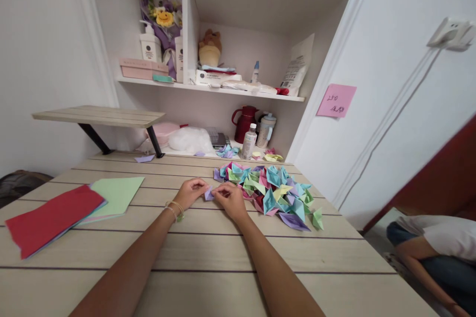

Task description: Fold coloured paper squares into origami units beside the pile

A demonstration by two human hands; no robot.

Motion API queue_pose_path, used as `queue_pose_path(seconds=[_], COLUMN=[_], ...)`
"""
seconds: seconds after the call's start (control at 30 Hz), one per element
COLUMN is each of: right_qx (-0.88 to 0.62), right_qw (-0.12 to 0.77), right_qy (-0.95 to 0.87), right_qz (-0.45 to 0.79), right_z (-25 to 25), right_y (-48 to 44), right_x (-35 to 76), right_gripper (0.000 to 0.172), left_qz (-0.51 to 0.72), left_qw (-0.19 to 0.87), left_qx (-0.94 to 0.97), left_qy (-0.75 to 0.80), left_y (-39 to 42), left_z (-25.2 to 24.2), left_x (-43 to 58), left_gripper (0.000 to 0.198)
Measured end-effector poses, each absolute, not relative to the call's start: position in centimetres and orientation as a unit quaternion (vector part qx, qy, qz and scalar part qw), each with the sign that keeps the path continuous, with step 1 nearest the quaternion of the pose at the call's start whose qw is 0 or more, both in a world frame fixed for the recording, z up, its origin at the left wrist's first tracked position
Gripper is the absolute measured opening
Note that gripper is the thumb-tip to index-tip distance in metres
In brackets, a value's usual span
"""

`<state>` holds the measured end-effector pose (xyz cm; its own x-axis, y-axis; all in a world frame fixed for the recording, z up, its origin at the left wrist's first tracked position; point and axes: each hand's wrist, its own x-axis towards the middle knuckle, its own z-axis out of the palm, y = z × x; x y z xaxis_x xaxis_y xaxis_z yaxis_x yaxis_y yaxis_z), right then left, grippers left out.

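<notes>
Head cam: left hand (191, 193) and right hand (230, 199) fingertips pinch small purple paper (208, 194) at wearer's 12 o'clock, folded-paper pile (269, 200) at its 3; I'd align edges before creasing.

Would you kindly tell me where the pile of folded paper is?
In the head view, the pile of folded paper is on the table, right of the right hand and in front of the bottle.
</notes>
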<state>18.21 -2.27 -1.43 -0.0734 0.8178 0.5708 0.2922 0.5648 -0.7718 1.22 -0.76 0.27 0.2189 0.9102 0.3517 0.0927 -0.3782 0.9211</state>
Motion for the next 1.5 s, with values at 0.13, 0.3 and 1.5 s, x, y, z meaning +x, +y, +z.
queue_pose_path(seconds=[0.13, 0.3, 1.5], right_qx=[-0.399, -0.389, -0.398], right_qw=[0.538, 0.507, 0.520], right_qy=[-0.699, -0.692, -0.664], right_qz=[0.251, 0.335, 0.361], right_z=[-1.4, -1.6, -1.9], right_y=[-2.3, -2.4, -2.2], right_x=[18.1, 18.0, 17.7], right_gripper=[0.005, 0.008, 0.024], left_qz=[0.499, 0.488, 0.481], left_qw=[0.425, 0.472, 0.537], left_qx=[0.650, 0.633, 0.583], left_qy=[0.384, 0.371, 0.374], left_y=[-0.9, -0.8, -0.2], left_z=[0.5, 0.2, -0.1], left_x=[1.2, 1.2, 0.9], left_gripper=[0.020, 0.023, 0.029])
